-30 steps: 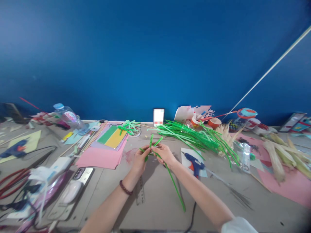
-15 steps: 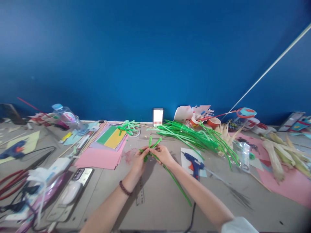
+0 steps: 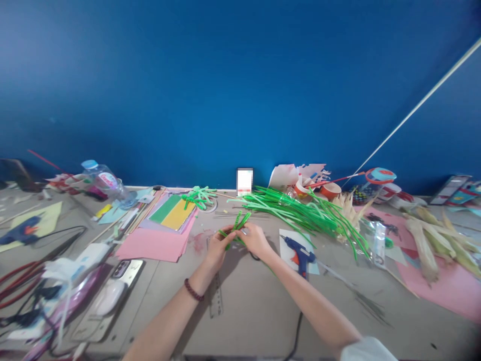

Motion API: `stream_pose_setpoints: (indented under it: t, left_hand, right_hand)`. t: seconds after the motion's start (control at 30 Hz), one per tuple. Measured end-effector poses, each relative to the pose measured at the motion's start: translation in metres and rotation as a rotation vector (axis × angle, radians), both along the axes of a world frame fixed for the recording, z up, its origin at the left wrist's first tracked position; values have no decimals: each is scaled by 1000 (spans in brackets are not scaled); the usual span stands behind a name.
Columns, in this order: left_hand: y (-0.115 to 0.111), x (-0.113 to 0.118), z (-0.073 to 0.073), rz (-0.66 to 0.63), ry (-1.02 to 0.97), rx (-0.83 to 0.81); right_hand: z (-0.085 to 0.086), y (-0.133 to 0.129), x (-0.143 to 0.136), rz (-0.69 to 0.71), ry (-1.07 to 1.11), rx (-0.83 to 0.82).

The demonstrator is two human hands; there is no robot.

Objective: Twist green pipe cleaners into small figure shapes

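Observation:
Green pipe cleaners (image 3: 237,220) bent into loops stick up between my two hands, above the middle of the table. My left hand (image 3: 218,245) pinches them from the left, fingers closed. From the right, my right hand (image 3: 255,239) is closed on the same pipe cleaners, its fingertips meeting the left ones. Part of the bent shape is hidden behind the fingers. Beyond the hands lies a large bundle of green pipe cleaners (image 3: 300,208). A finished-looking clump of bent green pipe cleaners (image 3: 201,196) rests at the back left.
A blue glue gun (image 3: 300,253) lies on white paper to the right. Pink paper sheets (image 3: 154,244), a phone (image 3: 130,273) and a plastic bottle (image 3: 107,183) are on the left. A clear ruler (image 3: 216,298) lies under my left forearm; corn husks (image 3: 424,245) sit far right.
The upright green loops have tilted and drawn closer together. The long green tail that stretched out below my right hand is now mostly hidden behind my right forearm.

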State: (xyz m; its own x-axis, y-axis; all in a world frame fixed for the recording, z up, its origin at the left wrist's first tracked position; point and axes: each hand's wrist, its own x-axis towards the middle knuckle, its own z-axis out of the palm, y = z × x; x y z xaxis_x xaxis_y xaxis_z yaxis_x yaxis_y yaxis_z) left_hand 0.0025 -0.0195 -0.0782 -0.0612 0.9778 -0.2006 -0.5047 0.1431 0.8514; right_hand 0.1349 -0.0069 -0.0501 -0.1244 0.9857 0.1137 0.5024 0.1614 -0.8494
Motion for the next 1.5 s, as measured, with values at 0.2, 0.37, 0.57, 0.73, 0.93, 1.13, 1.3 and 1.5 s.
stream_pose_setpoints:
  t: [0.2, 0.37, 0.57, 0.73, 0.93, 1.13, 1.3, 1.5]
  left_hand:
    - [-1, 0, 2, -15, 86, 47]
    - [0, -3, 0, -36, 196, 120]
    - [2, -5, -3, -41, 338, 118]
    - [0, -5, -3, -88, 351, 76]
    - [3, -7, -3, -98, 75, -30]
    - [3, -11, 4, -206, -200, -194]
    - [-2, -11, 4, -272, -298, -272]
    - [-3, -13, 6, -339, -313, -276]
  right_hand:
    - [7, 0, 3, -50, 28, -183]
    - [9, 1, 4, -62, 114, -326]
    - [0, 4, 6, 16, 168, -166]
    - [-1, 3, 6, 26, 217, -298]
    - [7, 4, 7, 85, 360, -382]
    - [6, 9, 15, 201, 368, -324]
    - [1, 12, 15, 308, 462, -332]
    - [1, 11, 15, 357, 438, -203]
